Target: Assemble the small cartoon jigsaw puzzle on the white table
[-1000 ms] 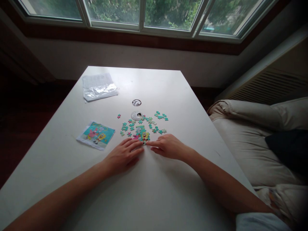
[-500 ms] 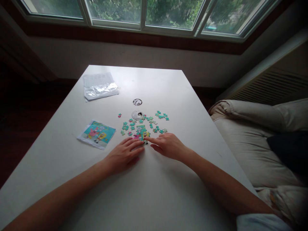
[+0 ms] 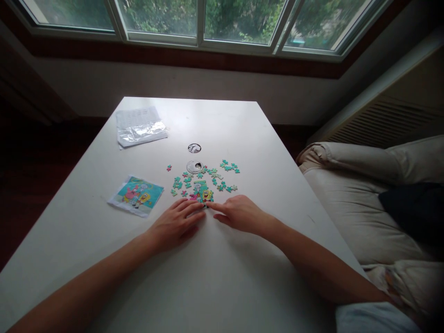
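A partly joined jigsaw puzzle (image 3: 200, 187) with cartoon figures lies on the white table in front of me. My left hand (image 3: 177, 219) rests palm down at its lower left edge, fingers stretched out and covering part of the pink figure. From the right, my right hand (image 3: 239, 212) points its index finger onto the lower edge of the yellow figure; the thumb is held apart below. Neither hand grips anything. Loose green puzzle pieces (image 3: 225, 166) lie scattered beyond and to both sides of the joined part.
A picture sheet in a clear wrapper (image 3: 138, 196) lies to the left. Farther back are a plastic bag with papers (image 3: 140, 127) and two round fittings in the table (image 3: 152, 277), one a grommet (image 3: 192, 167). A beige sofa (image 3: 333, 203) stands at the right.
My right index finger has moved down from the yellow figure's middle to its lower edge. My left hand stays by the puzzle. The whole view has shifted slightly.
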The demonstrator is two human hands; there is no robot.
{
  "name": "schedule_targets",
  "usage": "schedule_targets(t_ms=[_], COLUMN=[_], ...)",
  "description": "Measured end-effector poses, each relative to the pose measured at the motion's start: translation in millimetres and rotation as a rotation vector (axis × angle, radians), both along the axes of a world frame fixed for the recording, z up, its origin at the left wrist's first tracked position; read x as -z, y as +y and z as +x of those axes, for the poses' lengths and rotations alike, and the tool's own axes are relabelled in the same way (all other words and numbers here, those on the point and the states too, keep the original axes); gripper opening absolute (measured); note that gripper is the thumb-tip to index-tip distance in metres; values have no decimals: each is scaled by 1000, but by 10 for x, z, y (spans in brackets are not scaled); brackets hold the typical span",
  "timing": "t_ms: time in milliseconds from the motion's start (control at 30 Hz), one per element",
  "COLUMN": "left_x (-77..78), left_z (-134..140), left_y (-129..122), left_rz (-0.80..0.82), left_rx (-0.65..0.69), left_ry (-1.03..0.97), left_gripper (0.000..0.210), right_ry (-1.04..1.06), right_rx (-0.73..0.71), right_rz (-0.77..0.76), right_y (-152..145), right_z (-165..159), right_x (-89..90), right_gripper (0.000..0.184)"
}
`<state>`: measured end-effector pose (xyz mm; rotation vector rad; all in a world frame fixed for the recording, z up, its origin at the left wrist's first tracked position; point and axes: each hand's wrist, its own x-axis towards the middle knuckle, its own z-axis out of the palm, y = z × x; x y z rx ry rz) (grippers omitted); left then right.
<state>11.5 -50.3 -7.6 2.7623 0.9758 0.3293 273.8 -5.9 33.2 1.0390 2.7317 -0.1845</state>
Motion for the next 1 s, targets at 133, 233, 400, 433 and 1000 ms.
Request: schedule_targets(t_ms=[133, 233, 400, 433, 1000], left_x=[6, 5, 16, 16, -212], left_z=[-7, -14, -9, -7, -385], left_y=[0, 4, 6, 5, 188], left_rz=[5, 7, 10, 12, 31], left_rx=[-2, 2, 6, 7, -548], left_ry=[2, 8, -12, -17, -10], left_gripper=[43, 43, 43, 43, 22], right_ry=[43, 62, 110, 116, 306], right_rx=[15, 12, -31, -34, -53], right_rz=[1, 13, 29, 30, 44], right_y=[0, -12, -28, -29, 61], right_z=[12, 3, -11, -12, 31], right_x=[13, 31, 0, -8, 80], right_gripper=[47, 45, 34, 33, 26])
